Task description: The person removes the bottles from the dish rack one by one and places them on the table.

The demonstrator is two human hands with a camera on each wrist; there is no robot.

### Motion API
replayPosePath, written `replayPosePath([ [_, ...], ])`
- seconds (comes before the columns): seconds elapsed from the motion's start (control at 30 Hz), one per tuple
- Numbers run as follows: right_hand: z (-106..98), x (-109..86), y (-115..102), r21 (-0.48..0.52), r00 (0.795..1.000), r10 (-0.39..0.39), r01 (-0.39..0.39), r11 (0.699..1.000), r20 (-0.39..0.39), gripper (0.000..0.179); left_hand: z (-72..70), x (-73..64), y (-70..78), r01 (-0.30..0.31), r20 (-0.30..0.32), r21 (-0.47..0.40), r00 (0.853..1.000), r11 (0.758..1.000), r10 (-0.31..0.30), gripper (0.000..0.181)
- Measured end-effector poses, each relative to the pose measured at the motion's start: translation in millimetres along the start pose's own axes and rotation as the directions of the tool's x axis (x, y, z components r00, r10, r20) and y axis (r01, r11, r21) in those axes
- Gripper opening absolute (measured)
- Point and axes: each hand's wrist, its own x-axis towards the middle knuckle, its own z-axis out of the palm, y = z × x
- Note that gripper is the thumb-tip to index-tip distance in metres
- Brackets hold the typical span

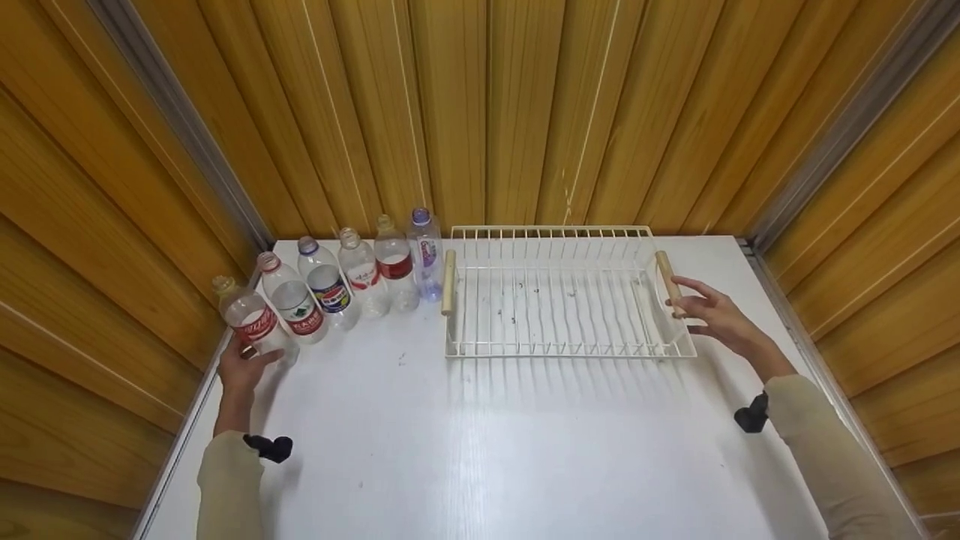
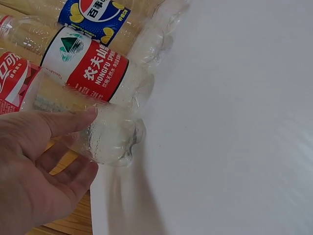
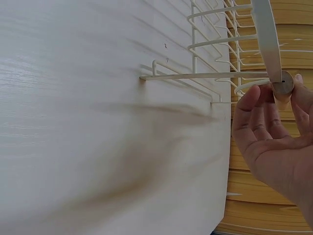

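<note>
At the left end of a row, my left hand [image 1: 244, 369] holds a clear plastic bottle [image 1: 251, 313] with a red label. In the left wrist view the thumb lies across the lower part of this bottle [image 2: 110, 134], and the fingers bend along its other side. The bottle has no cap and its base is at the white table. On the right, my right hand [image 1: 716, 319] holds the wooden handle [image 1: 667, 277] of a white wire dish rack [image 1: 570, 356]. The right wrist view shows thumb and fingers on either side of the handle's end [image 3: 282, 84].
Several more uncapped bottles stand close together beside the held one, including a red-and-white labelled bottle [image 1: 301, 311], a blue-labelled one [image 1: 330, 292] and a purple-tinted one [image 1: 426, 259]. The rack stands on the white table [image 1: 480, 450]. Wood-patterned walls [image 1: 517, 112] enclose the table's back and sides.
</note>
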Motion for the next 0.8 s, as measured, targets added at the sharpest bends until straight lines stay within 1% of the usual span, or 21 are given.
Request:
replayPosePath([
  [0.1, 0, 1.2, 0, -0.003, 1.0, 0.016, -0.016, 1.0, 0.005, 0.065, -1.2, 3.4, -0.2, -0.011, 0.0, -0.009, 1.0, 1.0, 0.011, 0.078],
  [0.2, 0, 1.3, 0, -0.007, 1.0, 0.028, -0.028, 1.0, 0.002, 0.066, -2.9, 6.0, 0.2, -0.015, 0.019, -0.012, 1.0, 1.0, 0.016, 0.077],
  [0.3, -1, 0.7, 0, -0.009, 1.0, 0.018, -0.018, 1.0, 0.001, 0.066, -4.2, 8.6, 0.3, -0.016, 0.037, 0.002, 0.999, 1.0, 0.016, 0.078],
  [0.37, -1, 0.7, 0, -0.009, 1.0, 0.006, -0.006, 1.0, 0.005, 0.065, -4.2, 9.7, 0.6, -0.025, 0.039, 0.012, 0.999, 1.0, 0.024, 0.077],
  [0.5, -2, 0.6, 1, -0.015, 1.0, -0.005, 0.005, 1.0, 0.011, 0.065, -4.1, 10.3, 0.9, -0.044, 0.039, 0.006, 0.998, 0.999, 0.044, 0.076],
  [0.63, -1, -0.6, 1, -0.014, 1.0, 0.01, -0.01, 1.0, 0.008, 0.065, -4.6, 11.1, 1.0, -0.038, 0.059, 0.008, 0.998, 0.999, 0.037, 0.08],
  [0.8, -1, 0.1, -1, -0.023, 1.0, 0.016, -0.016, 1.0, 0.005, 0.065, -7.4, 16.3, -0.2, -0.014, 0.1, -0.006, 0.995, 1.0, 0.014, 0.084],
])
